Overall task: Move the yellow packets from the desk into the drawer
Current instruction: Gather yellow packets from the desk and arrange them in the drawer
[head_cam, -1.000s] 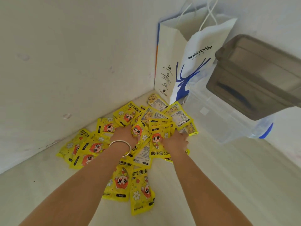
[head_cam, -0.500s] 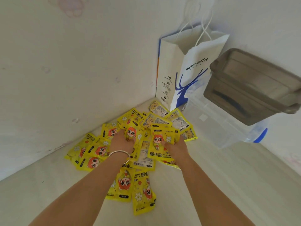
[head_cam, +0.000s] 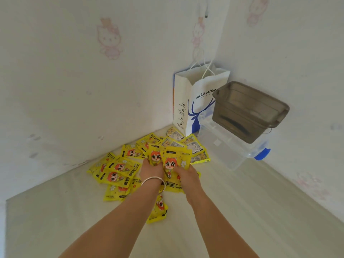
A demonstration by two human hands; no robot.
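Centrally, left hand (head_cam: 151, 169) and right hand (head_cam: 186, 174) each grasp yellow packets (head_cam: 119, 168) from the pile on the desk (head_cam: 242, 211), near the luckin coffee paper bag (head_cam: 197, 101).

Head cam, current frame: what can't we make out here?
- Drawer: nowhere in the head view, so its location and state are unknown.
- Packets under the left hand and right hand: covered by hands and forearms; count unclear.
- Paper bag contents: opening faces away.
- Grey bin interior: tinted and blurred.
- Small print on the yellow packets: too small to read.
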